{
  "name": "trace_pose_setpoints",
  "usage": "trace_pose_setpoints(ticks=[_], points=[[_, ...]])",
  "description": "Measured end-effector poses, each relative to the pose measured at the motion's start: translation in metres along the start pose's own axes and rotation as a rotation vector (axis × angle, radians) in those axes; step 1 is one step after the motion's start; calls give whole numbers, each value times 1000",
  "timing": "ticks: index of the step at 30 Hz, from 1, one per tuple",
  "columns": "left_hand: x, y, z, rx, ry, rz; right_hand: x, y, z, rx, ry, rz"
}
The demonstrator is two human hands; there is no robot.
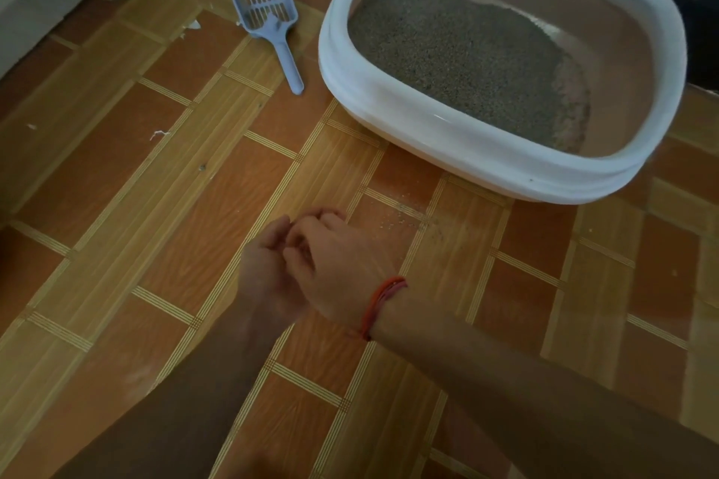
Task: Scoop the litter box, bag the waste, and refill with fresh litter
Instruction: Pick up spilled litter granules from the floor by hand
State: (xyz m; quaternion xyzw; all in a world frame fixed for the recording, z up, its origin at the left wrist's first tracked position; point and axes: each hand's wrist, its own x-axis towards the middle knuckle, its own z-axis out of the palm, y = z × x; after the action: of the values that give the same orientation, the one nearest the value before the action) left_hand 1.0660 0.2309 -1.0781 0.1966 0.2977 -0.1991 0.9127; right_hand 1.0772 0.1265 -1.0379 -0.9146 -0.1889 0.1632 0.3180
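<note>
Fingers (326, 215) well apart from scoop (271, 30)

Light: dim, warm indoor cast across your whole view; the floor (194, 206) reads orange-brown.
Brightest item: the white rim of the litter box (389, 101), with a soft strip of sheen on its near inner wall.
Darkest: your forearms (175, 401) at the bottom edge, almost in silhouette.
Shadows: soft and faint, with no hard edges.
Blur: your left hand (268, 268) and right hand (342, 264) are slightly smeared; fine detail is soft throughout.
Distortion: wide-angle bend, so the floor lines splay toward the corners.
</note>
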Motion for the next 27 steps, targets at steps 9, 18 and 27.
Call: trace_pose_setpoints(ticks=[9, 18, 27], points=[[0, 8, -3, -151, 147, 144, 1, 67, -24, 38, 171, 205], [3, 7, -3, -160, 159, 132, 4, 106, -25, -71, 108, 341], [1, 7, -6, -166, 176, 126, 12, 105, -22, -69, 84, 318]])
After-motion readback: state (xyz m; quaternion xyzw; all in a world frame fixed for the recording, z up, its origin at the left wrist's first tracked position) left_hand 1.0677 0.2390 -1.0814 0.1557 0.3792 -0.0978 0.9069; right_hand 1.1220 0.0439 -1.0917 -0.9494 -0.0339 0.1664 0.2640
